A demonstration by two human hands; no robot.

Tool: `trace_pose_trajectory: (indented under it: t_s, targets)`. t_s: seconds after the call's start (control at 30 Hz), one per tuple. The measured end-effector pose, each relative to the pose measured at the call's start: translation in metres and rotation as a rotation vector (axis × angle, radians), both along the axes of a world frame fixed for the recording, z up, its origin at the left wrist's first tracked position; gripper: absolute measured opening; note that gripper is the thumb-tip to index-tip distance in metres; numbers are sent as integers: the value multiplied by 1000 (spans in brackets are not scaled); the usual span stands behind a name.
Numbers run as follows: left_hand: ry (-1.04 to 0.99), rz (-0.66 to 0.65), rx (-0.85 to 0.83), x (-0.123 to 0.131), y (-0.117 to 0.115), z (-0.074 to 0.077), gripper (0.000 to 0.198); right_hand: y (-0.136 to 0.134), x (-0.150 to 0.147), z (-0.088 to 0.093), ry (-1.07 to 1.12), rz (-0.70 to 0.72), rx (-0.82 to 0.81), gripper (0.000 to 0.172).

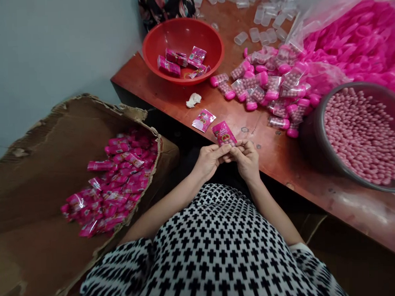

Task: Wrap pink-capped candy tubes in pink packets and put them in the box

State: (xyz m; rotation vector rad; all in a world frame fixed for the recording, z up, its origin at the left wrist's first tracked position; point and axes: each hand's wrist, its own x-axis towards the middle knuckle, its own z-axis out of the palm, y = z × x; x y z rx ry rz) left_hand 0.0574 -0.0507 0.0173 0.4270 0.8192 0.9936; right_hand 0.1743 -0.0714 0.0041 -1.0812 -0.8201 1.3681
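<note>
Both my hands meet at the table's near edge and pinch a small pink printed packet (224, 134) that stands up between the fingertips. My left hand (209, 159) grips its lower left side with the fingers curled. My right hand (247, 159) is closed on the lower right side. A second pink packet (203, 120) lies flat on the red-brown table (275, 151) just beyond my left hand. A crumpled white scrap (193, 99) lies farther back.
A red bowl (161, 39) holds several pink packets. A pile of small pink-capped bottles (266, 87) lies mid-table. A dark bowl (309, 133) of pink pellets stands right. Pink caps (359, 43) and clear tubes (260, 12) lie behind. A torn cardboard box (54, 127) with several packets sits left.
</note>
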Motion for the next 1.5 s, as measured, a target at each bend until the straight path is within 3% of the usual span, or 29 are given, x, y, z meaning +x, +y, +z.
trace_pose_trajectory:
  t_s: [0.07,0.13,0.27,0.33,0.4,0.5,0.6,0.77,0.93,1.03,1.13,1.2,1.3,1.37,1.5]
  targets:
    - [-6,-2,37,-6,-5,6,28,6,-5,3,-6,27,0,33]
    - [0,80,83,-21,-9,15,28,10,-9,6,-13,83,11,33]
    - [84,548,150,-64,-12,29,50,13,-11,10,-67,136,17,30]
    - [211,656,150,-78,-6,23,61,13,-9,9,-107,114,7,29]
    - [420,581,213,-81,7,8,58,12,-8,7,-136,90,-4,29]
    - [932,338,514,-73,37,-21,41,12,-7,4,-185,88,-13,30]
    - [1367,216,683,-61,64,-42,29,12,-5,4,-228,98,-29,31]
    - [1585,232,685,-56,77,-56,20,17,-2,3,-259,106,-41,32]
    - [1577,318,741,-51,67,-56,21,40,-10,-6,-269,21,12,30]
    - [1536,352,836,-41,54,-47,21,60,-15,-16,-185,-41,60,46]
    - [1371,338,877,-31,41,-34,22,75,-16,-21,-105,3,49,49]
    - [1182,311,784,-28,37,-27,29,80,-14,-19,-79,22,30,49]
    - [789,247,461,-32,36,-19,40,81,-13,-8,-86,72,18,50]
    - [535,191,254,-38,38,-15,37,81,-14,0,-120,131,19,50]
    - [320,209,46,-52,38,-10,27,94,-16,3,-269,183,66,45]
